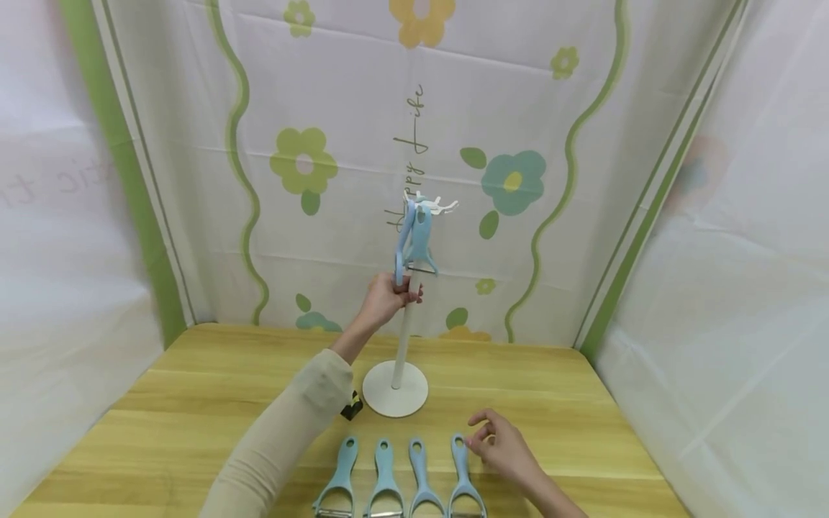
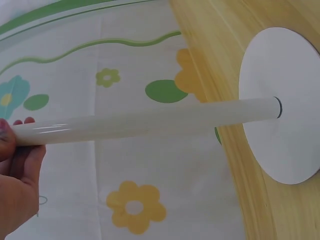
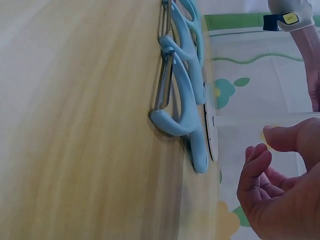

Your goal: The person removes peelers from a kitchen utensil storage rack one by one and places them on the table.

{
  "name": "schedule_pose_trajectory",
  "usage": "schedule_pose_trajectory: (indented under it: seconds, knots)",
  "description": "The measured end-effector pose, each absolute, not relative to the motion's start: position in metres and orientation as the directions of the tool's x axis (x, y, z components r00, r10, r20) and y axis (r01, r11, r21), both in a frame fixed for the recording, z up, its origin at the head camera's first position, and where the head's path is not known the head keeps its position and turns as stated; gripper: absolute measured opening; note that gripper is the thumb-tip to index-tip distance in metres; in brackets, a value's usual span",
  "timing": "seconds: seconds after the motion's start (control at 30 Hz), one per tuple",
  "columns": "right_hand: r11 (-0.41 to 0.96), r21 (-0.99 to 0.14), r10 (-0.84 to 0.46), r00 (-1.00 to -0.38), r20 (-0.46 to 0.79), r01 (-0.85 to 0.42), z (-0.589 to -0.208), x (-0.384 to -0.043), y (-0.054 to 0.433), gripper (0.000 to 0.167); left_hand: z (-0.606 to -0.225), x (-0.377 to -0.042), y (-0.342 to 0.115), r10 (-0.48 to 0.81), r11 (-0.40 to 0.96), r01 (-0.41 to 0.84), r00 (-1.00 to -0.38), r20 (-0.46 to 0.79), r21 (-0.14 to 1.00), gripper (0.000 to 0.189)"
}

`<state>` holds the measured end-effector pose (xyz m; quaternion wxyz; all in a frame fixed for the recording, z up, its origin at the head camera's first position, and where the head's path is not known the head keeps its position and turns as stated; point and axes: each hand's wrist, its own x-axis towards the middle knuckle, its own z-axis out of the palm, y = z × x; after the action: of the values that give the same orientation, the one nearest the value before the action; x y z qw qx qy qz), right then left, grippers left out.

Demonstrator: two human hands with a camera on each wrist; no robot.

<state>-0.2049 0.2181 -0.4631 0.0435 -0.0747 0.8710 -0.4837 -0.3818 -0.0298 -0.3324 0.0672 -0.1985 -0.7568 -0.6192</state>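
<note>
head looks forward, down; closer, sideways wrist views share the stand (image 1: 402,345).

Behind my white stand (image 1: 404,334), green script on the back curtain (image 1: 350,93) runs upward: I read "Happy (image 1: 414,175)", partly hidden at the stand's top, then "Life (image 1: 414,119)" above it. Well to the stand's left, the side curtain (image 1: 45,244) carries faint, reversed-looking letters (image 1: 78,178) I can't make out. Near the stand's base, a yellow label (image 3: 290,18) on the dark band (image 3: 271,22) at my left sleeve (image 1: 278,424) has marks too small to read.
</note>
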Motion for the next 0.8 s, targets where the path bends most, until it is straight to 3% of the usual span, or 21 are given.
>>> schedule_pose_trajectory:
  seconds: [0.37, 0.8]
  knots:
    - [0.517, -0.852, -0.127, -0.992, 0.022, -0.085, -0.447, -0.213, 0.208, 0.035, -0.334, -0.38, -0.029, 0.1, 0.378, 0.478, -0.872, 0.478, 0.793, 0.004]
    - [0.485, -0.869, -0.139, -0.99, 0.032, -0.097, -0.434, -0.22, 0.196, 0.031, -0.336, -0.374, -0.026, 0.069, 0.372, 0.51, -0.848, 0.525, 0.775, 0.005]
